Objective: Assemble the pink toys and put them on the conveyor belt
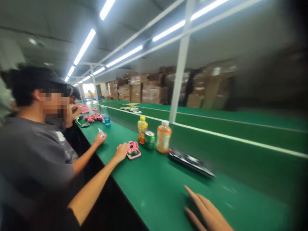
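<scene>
Right hand (208,210) open, fingers spread, holding nothing, over green table (154,186); left hand out of view.

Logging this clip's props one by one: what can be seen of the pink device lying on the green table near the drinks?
The small pink plastic device lies flat on the green table, left of a green drink can. It looks opened like a clamshell, with a dark screen-like panel on its near half; motion blur hides finer detail. A co-worker's hand touches its left edge. The person's own hand rests well apart from it, fingers extended, holding nothing.
</scene>
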A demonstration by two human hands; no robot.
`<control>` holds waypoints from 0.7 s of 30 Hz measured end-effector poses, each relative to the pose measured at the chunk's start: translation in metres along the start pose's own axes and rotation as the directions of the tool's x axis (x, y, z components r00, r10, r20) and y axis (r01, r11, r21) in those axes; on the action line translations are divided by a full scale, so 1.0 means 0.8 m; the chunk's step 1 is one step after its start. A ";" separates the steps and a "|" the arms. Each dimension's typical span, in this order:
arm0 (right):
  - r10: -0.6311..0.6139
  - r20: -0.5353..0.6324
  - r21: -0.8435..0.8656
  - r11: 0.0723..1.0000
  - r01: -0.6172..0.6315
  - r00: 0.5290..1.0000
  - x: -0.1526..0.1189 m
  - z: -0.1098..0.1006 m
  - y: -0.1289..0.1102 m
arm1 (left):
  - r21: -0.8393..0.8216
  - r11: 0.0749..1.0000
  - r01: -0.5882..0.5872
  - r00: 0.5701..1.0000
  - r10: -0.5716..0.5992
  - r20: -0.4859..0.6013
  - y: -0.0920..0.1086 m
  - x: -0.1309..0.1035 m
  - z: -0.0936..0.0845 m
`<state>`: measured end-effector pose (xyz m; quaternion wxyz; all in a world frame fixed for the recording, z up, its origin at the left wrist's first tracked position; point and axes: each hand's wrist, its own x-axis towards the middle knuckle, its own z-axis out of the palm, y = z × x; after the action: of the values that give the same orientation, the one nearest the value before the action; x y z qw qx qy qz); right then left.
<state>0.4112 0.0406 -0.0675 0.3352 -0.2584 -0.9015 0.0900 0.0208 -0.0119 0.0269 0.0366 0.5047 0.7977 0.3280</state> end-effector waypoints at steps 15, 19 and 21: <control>0.347 -0.051 0.099 0.935 -0.341 0.936 0.018 -0.033 -0.051 | -0.128 0.841 -0.526 0.746 0.528 0.406 0.054 -0.132 0.037; 0.158 -0.218 -0.111 0.976 -0.185 0.963 0.020 -0.036 -0.058 | -0.163 0.828 -0.536 0.715 0.548 0.434 0.072 -0.133 0.043; -0.078 -0.274 -0.228 0.974 0.014 0.958 0.033 -0.029 -0.066 | -0.184 0.817 -0.546 0.698 0.565 0.439 0.081 -0.131 0.051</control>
<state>0.3882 0.0093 -0.0178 0.4308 -0.2834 -0.8549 -0.0576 0.1385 -0.0610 0.0031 0.1398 0.7851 0.5673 0.2055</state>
